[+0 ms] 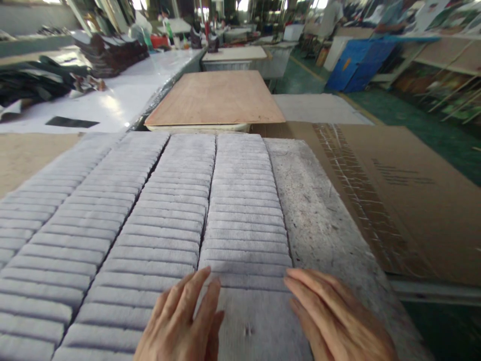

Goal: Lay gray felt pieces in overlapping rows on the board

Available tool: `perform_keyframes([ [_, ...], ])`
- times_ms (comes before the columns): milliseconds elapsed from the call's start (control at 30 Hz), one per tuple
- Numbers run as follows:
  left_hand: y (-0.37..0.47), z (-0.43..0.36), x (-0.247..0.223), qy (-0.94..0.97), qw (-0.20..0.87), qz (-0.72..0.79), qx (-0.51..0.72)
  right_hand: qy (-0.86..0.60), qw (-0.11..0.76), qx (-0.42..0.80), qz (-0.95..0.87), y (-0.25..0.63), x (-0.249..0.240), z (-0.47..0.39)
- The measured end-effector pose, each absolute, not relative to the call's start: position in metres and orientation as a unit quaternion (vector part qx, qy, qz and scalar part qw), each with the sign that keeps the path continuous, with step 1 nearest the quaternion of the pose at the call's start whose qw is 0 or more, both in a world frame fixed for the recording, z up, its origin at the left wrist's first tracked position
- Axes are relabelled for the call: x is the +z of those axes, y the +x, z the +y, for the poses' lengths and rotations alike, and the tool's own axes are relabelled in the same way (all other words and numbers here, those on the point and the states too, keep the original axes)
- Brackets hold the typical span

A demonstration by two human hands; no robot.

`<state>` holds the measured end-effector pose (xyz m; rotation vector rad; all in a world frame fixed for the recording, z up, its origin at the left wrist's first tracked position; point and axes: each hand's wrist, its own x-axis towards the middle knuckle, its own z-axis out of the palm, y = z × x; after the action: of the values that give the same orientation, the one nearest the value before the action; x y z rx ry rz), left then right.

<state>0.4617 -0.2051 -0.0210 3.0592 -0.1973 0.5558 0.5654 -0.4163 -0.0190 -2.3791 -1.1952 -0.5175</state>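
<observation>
Overlapping light grey fabric-like pieces (244, 200) lie in several long rows on a board. At the near end of the rightmost row, the front grey piece (255, 321) shows most of its face, with a small dark mark near its lower middle. My left hand (184, 316) is at this piece's left edge, fingers stretched forward over the gap between two rows. On the opposite edge rests my right hand (330, 311), its fingers extended and pointing inward. Neither hand is closed round anything. The undersides of both hands are hidden.
Right of the rows runs a rough grey board edge (311, 200), with flattened cardboard (406, 175) beyond. A plywood sheet (221, 98) lies ahead. Shoes (112, 50) stand on the white table (128, 85) at left. A blue box (356, 62) and people are farther off.
</observation>
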Motion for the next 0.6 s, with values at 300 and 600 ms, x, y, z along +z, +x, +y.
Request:
perform_keyframes([
  [300, 0.52, -0.186, -0.01, 0.99, 0.101, -0.018, 0.096, -0.875, 0.247, -0.15, -0.389, 0.601, -0.023, -0.398],
  [600, 0.536, -0.185, -0.003, 0.996, 0.083, 0.028, 0.022, -0.906, 0.235, -0.045, -0.349, 0.615, -0.019, -0.39],
])
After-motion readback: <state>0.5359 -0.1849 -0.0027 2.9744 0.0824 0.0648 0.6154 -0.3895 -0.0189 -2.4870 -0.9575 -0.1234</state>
